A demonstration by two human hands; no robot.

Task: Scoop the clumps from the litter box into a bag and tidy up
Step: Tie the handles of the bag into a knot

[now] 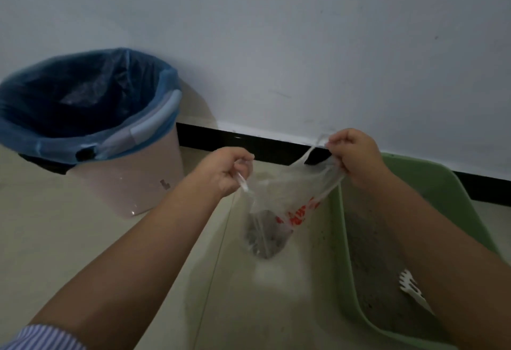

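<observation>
Head view showed a striped blue-and-white sleeve (41,337) at the bottom left corner, nearest the camera. Beside the right forearm a white plastic scoop (413,290) with slotted teeth lay on the grey, gritty litter inside the litter box (442,183), a pale green, smooth-walled plastic tray sitting on the glossy cream floor tiles (69,239). Farther out, both hands held a thin, clear, crinkled plastic bag (287,192) in the air over the floor, just left of the box's rim. The left hand (225,174) had its grip curled tight around one stretched handle; the right hand (355,156) pinched the other handle, so the mouth was pulled between them. Grey clumps (264,236) sagged in the bag's bottom. Red print on the bag was too creased to read. Beyond, to the left, a round pale-pink bin (132,183) lined with a translucent blue liner (83,95) stood against the white wall (304,31), above a black skirting strip (210,136).
</observation>
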